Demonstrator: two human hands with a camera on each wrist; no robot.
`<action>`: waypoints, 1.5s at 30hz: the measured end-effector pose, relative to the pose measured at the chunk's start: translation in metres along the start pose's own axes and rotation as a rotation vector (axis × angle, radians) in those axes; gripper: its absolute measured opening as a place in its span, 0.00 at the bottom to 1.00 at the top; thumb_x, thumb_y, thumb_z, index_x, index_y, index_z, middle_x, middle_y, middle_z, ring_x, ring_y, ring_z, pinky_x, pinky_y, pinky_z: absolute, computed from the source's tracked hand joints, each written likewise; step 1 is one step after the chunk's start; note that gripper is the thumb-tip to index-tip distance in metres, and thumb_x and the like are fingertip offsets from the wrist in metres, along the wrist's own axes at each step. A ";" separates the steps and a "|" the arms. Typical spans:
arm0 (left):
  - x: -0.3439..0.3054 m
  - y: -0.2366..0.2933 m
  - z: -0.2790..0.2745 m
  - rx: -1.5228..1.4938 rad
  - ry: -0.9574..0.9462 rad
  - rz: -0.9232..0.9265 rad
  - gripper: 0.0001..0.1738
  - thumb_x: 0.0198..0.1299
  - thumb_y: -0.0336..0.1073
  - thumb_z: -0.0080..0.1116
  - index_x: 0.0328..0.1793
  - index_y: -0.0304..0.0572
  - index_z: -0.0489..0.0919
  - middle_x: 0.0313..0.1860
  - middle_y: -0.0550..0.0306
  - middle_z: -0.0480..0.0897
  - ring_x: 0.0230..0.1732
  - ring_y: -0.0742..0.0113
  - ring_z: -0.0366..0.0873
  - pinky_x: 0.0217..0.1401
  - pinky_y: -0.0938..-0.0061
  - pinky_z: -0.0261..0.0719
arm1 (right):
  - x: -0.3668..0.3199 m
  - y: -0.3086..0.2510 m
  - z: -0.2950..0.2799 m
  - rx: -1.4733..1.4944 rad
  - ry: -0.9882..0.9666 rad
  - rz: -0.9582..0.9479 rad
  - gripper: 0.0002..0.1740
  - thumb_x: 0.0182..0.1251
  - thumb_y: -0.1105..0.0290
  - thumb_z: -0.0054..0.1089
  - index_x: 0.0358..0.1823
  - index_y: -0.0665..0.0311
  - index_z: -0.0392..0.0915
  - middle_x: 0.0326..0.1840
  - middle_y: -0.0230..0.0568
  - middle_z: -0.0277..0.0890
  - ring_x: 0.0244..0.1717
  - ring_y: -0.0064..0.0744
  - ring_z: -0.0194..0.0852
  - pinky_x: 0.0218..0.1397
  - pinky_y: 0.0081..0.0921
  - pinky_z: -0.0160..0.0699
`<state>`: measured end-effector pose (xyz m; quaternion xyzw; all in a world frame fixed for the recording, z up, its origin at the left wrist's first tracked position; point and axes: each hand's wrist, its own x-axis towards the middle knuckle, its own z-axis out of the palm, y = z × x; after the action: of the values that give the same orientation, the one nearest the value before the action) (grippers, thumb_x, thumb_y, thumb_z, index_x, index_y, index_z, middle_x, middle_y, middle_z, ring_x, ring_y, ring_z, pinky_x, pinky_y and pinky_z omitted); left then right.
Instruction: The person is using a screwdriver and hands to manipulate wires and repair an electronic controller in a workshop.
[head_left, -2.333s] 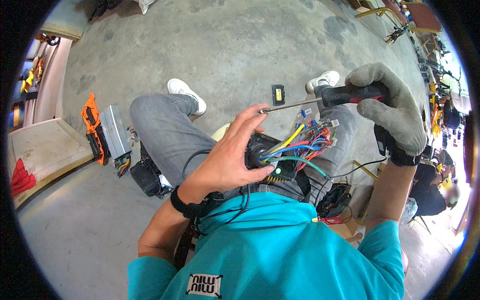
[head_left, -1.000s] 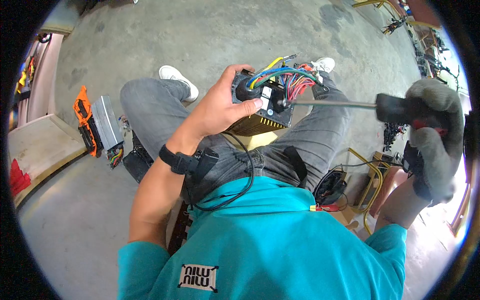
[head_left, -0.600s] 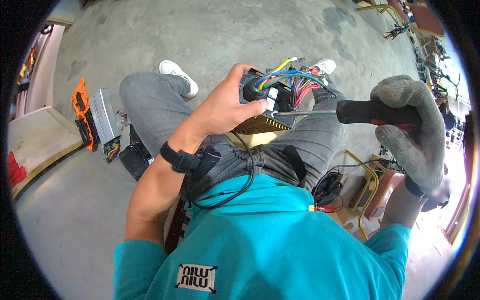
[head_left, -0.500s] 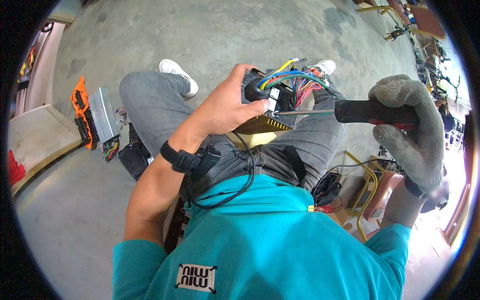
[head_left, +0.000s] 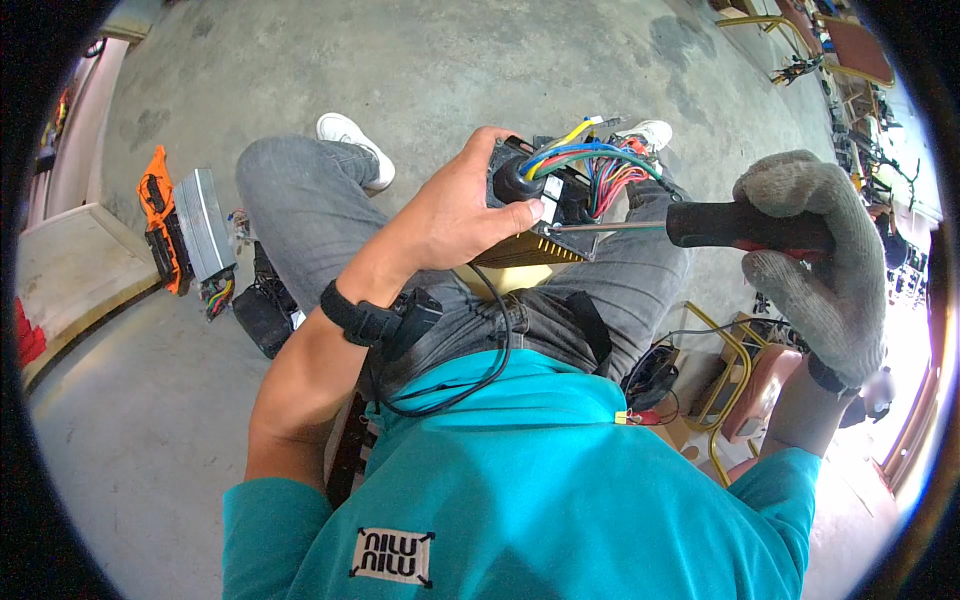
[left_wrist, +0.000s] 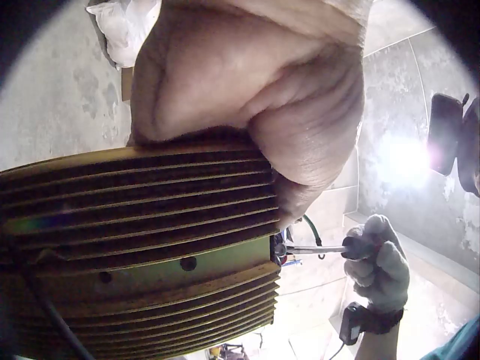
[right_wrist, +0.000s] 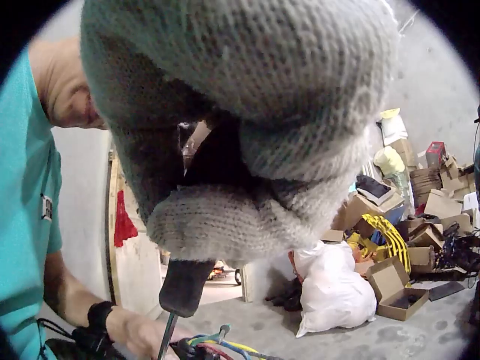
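Note:
My bare left hand grips a motor controller, a finned box held above the lap, with the thumb on its end plate. The left wrist view shows its ribbed heat sink close up. A bundle of coloured wires comes out of the end plate through a black rubber grommet. In my right hand, which wears a grey knitted glove, is a screwdriver with a black handle. Its shaft points left, the tip right at the lower edge of the end plate beside my left thumb.
On the floor to the left lie an orange-and-black part and a silver finned box with wires. A low wooden board stands beyond them. A gold-framed chair is at the right. Cardboard boxes and a white sack lie farther off.
The controller has turned and lifted, showing its fins. The screwdriver tip has gone from my left fingertips to the end plate. During the last half second both hands have stayed nearly still.

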<state>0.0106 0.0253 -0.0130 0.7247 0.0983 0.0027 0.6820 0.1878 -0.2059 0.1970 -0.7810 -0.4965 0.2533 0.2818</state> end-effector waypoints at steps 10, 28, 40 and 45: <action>0.000 0.002 0.001 -0.008 0.006 0.001 0.36 0.64 0.42 0.71 0.72 0.35 0.67 0.58 0.49 0.79 0.61 0.64 0.75 0.69 0.69 0.72 | 0.012 -0.004 -0.002 -0.041 -0.053 -0.073 0.26 0.52 0.74 0.78 0.53 0.66 0.77 0.56 0.49 0.75 0.56 0.40 0.80 0.58 0.36 0.81; 0.001 -0.001 0.000 0.047 0.013 0.036 0.35 0.64 0.39 0.71 0.72 0.38 0.66 0.59 0.49 0.80 0.61 0.63 0.77 0.68 0.67 0.74 | 0.035 -0.043 0.008 -0.346 0.034 -0.175 0.36 0.50 0.66 0.79 0.63 0.65 0.76 0.59 0.45 0.78 0.59 0.39 0.81 0.58 0.33 0.83; 0.003 0.000 0.002 -0.010 0.011 0.036 0.37 0.60 0.40 0.72 0.68 0.27 0.66 0.58 0.35 0.78 0.60 0.49 0.79 0.67 0.61 0.75 | 0.031 -0.044 0.007 -0.305 0.005 -0.240 0.32 0.57 0.63 0.79 0.61 0.65 0.77 0.55 0.44 0.78 0.54 0.39 0.83 0.53 0.32 0.83; 0.002 -0.003 0.005 -0.004 0.009 0.032 0.38 0.60 0.40 0.72 0.69 0.26 0.66 0.59 0.34 0.77 0.61 0.48 0.78 0.68 0.61 0.74 | 0.033 -0.057 -0.002 -0.497 -0.142 -0.191 0.32 0.56 0.57 0.78 0.58 0.65 0.78 0.53 0.46 0.81 0.56 0.42 0.84 0.54 0.35 0.83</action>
<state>0.0131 0.0207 -0.0163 0.7248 0.0899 0.0170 0.6829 0.1660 -0.1559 0.2342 -0.7562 -0.6332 0.1500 0.0688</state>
